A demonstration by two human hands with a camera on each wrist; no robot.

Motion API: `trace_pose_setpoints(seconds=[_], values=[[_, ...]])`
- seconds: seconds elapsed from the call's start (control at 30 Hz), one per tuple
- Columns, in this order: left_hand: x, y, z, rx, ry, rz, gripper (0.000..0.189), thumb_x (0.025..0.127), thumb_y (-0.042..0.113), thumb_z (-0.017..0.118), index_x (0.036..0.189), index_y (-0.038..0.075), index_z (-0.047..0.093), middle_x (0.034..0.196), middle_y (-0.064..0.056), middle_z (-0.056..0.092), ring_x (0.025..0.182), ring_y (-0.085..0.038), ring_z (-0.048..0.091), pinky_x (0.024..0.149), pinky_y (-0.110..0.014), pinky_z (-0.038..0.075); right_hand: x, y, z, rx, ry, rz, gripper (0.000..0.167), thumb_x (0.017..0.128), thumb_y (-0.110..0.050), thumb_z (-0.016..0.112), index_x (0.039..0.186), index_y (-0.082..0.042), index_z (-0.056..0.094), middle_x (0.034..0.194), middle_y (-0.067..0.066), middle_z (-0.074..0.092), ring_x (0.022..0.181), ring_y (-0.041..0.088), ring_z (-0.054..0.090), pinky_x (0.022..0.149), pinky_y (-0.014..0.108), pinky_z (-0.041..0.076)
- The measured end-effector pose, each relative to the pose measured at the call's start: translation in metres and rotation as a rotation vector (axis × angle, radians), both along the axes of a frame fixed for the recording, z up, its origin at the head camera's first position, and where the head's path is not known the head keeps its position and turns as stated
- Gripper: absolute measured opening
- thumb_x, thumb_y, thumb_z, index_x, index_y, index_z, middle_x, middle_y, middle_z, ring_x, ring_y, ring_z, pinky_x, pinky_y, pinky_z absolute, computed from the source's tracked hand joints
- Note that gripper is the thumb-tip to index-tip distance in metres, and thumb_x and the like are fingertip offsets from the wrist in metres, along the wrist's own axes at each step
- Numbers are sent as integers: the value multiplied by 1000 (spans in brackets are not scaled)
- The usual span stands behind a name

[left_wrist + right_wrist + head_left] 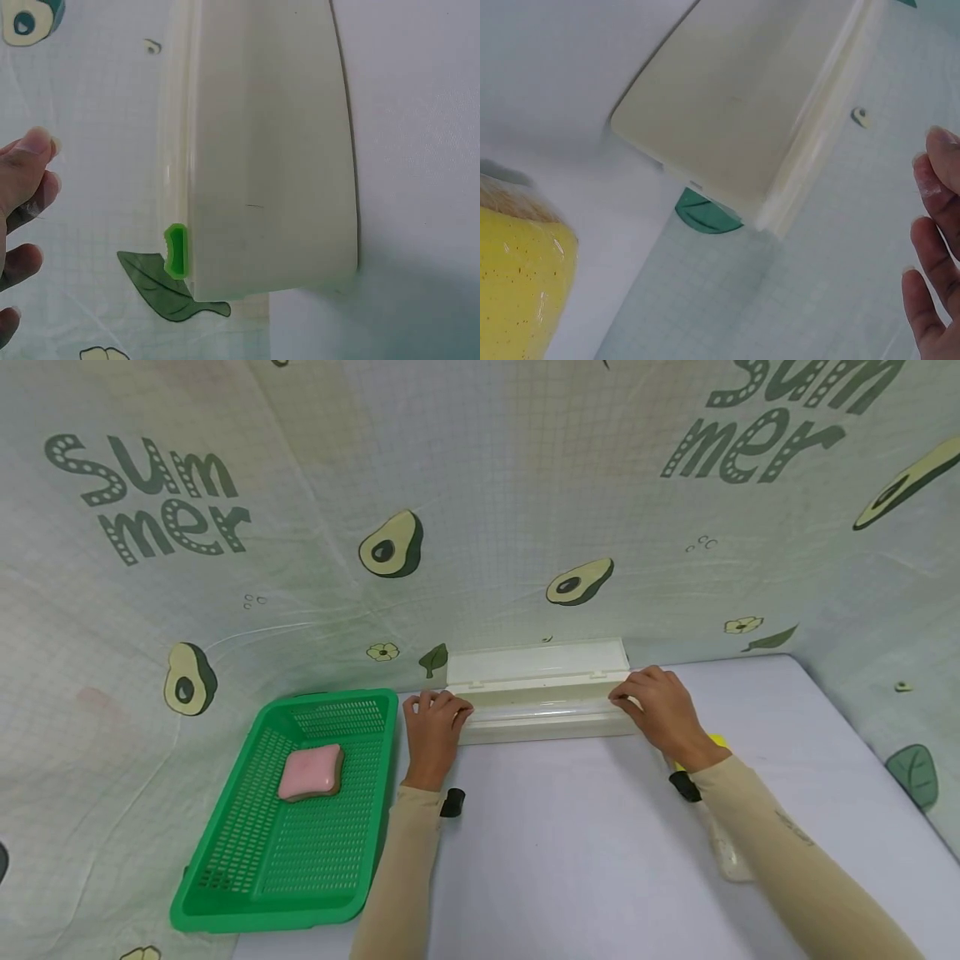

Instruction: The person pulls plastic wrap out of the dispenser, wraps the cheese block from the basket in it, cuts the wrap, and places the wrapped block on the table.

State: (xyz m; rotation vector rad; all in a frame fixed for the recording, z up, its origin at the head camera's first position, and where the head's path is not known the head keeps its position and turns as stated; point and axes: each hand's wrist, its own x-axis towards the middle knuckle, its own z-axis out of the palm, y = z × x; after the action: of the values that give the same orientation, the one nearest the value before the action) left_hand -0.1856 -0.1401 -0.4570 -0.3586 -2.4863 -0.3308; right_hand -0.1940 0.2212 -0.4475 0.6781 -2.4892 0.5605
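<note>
A long white plastic-wrap dispenser [547, 727] lies at the back of the table with its lid [536, 662] raised. Shiny clear plastic wrap [551, 708] shows inside it. At the dispenser's left end, my left hand [433, 735] pinches the film between thumb and index finger. My right hand [663, 714] pinches it likewise at the right end. The film is nearly invisible, so its extent is hard to make out. In the left wrist view, a green slider [176, 251] sits on the dispenser's edge near one end.
A green basket [386, 793] stands on the left, holding a pink sponge [311, 772]. Partly hidden under my right forearm is a yellow, film-covered item [525, 281]; a clear object [729, 853] shows beside that sleeve. A printed sheet [480, 510] hangs behind the table.
</note>
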Motion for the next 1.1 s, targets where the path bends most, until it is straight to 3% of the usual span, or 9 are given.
trace_pose_setpoints(seconds=[0.8, 1.1], values=[[8, -3, 13, 30, 2, -24, 11, 93, 25, 80, 97, 16, 83, 95, -1, 76, 105, -26, 61, 102, -53, 41, 9, 2, 12, -21, 46, 6, 22, 75, 7, 90, 90, -5, 80, 89, 9, 76, 94, 32, 61, 87, 52, 49], [11, -4, 16, 30, 43, -34, 10, 93, 25, 80, 96, 16, 83, 94, -1, 76, 103, -26, 61, 101, -54, 41, 11, 1, 16, -25, 77, 4, 21, 74, 7, 90, 89, -5, 80, 88, 9, 76, 94, 31, 61, 84, 52, 48]])
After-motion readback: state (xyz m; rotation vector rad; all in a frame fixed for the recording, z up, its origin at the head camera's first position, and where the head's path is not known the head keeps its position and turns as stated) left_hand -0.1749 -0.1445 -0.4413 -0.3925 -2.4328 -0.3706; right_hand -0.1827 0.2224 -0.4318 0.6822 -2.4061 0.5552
